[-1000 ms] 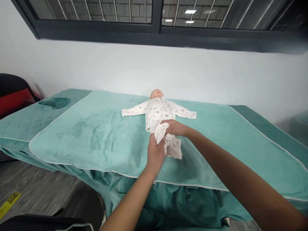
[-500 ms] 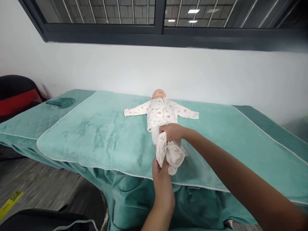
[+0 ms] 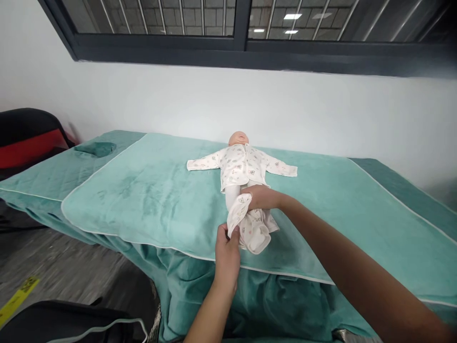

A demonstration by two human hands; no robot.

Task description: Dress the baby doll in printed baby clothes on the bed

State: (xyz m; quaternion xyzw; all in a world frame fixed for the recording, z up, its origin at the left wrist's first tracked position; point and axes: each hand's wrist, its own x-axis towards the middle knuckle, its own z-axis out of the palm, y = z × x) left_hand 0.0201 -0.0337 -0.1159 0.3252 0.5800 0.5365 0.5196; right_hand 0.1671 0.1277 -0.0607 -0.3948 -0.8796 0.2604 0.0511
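A baby doll [image 3: 238,138] lies on its back with its head toward the wall and its arms spread. It wears a white patterned long-sleeved top [image 3: 235,164]. Around its lower legs are bunched white patterned baby pants [image 3: 255,233]; one pale leg [image 3: 232,194] shows above them. My right hand [image 3: 262,196] is closed on the upper part of the pants, between the doll's legs, with its fingertips partly hidden by cloth. Lower down, my left hand [image 3: 227,243] pinches the edge of the pants on the left side. The doll's feet are covered.
A green padded sheet [image 3: 171,190] with white piping covers the massage-type bed, which has a face hole [image 3: 95,149] at left. Behind it stand a white wall [image 3: 228,105] and a dark-framed window. A black and red chair [image 3: 32,138] is at far left, another black seat [image 3: 71,321] at lower left.
My left hand has shifted left and slightly up, drawing the pants' edge outward to the left. My right hand stays near the same spot. The view has shifted slightly.
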